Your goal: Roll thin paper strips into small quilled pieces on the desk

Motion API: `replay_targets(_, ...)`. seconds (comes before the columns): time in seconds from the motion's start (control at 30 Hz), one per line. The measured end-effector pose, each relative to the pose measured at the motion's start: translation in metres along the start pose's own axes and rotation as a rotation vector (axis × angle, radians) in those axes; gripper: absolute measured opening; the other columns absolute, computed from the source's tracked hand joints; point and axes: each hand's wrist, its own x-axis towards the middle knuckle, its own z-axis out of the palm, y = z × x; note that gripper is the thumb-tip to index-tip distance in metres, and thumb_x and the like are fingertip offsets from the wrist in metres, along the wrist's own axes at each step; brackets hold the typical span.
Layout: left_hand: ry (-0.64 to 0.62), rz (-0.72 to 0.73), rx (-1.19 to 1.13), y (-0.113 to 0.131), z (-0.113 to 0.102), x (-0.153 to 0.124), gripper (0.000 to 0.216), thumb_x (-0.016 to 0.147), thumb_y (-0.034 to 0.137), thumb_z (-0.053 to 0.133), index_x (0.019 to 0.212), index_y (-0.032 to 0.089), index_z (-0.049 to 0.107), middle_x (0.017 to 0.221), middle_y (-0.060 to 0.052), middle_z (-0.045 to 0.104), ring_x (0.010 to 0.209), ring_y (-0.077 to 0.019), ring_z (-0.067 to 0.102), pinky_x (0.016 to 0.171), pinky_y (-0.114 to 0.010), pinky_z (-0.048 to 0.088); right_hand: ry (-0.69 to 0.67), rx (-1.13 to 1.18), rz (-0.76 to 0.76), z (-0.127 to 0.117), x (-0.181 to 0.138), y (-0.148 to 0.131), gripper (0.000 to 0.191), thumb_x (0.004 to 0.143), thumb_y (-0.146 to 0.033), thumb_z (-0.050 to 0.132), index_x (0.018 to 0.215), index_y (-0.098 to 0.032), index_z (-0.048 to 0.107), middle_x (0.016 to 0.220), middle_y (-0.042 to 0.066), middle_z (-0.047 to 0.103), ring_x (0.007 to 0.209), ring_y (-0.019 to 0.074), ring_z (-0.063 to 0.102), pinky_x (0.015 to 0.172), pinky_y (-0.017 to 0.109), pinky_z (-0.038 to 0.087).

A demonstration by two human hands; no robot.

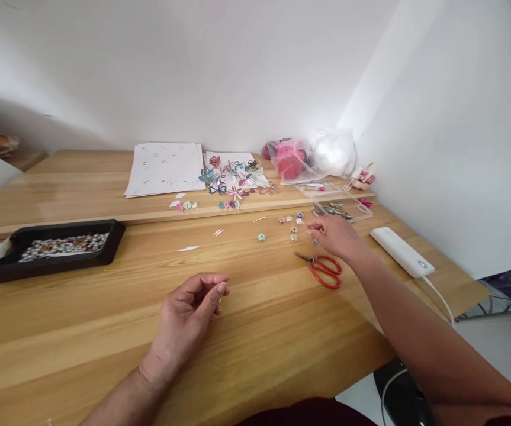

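Observation:
My left hand [188, 310] is over the front of the wooden table [104, 331], thumb pressed to the fingertips. A tiny pale bit shows below the thumb, too small to name. Reaching to the back right, my right hand [333, 234] has its fingertips together among several small thread bobbins; whatever they pinch cannot be made out. A purple-and-white bobbin [300, 215] lies just left of those fingertips, and a mint-green bobbin [262, 237] sits farther left. Red-handled scissors [325, 271] lie below the right hand, slightly spread.
At the left stands a black tray [115, 239] of beads. A raised shelf behind carries white paper sheets [166, 168], colourful wire-and-thread flowers [235, 192] and a bag of pink yarn [289, 163]. A clear plastic box [362, 210] and a white corded device [401, 251] are at right.

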Motion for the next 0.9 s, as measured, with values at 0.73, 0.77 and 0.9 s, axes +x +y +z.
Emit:
replay_targets(0.73,0.042,-0.024,0.171,0.000,-0.002,-0.003,0.040,0.086,0.054,0.070,0.100,0.017,0.072,0.073,-0.003,0.067,0.059,-0.0103,0.057,0.054,-0.017,0.050,0.119,0.003,0.133,0.015,-0.007,0.031,0.036,0.089,-0.009,0.048,0.109,-0.016,0.078,0.117,0.009,0.077,0.111,0.0255,0.070,0.099,0.037,0.051)
replay_targets(0.77,0.039,-0.014,0.187,0.001,-0.002,-0.003,0.040,0.086,0.054,0.070,0.100,0.017,0.072,0.073,-0.003,0.067,0.058,-0.0102,0.057,0.054,-0.017,0.050,0.113,0.011,0.098,0.017,-0.008,0.030,0.038,0.090,-0.008,0.046,0.110,-0.016,0.077,0.118,0.010,0.076,0.111,0.0251,0.070,0.099,0.037,0.051)
replay_targets(0.9,0.025,0.013,0.238,0.003,-0.002,-0.004,0.040,0.085,0.055,0.069,0.098,0.018,0.073,0.072,-0.003,0.067,0.057,-0.0100,0.056,0.053,-0.016,0.050,0.080,0.014,-0.002,0.022,-0.006,0.030,0.037,0.091,-0.010,0.047,0.112,-0.015,0.076,0.117,0.011,0.076,0.109,0.0254,0.070,0.097,0.037,0.051)
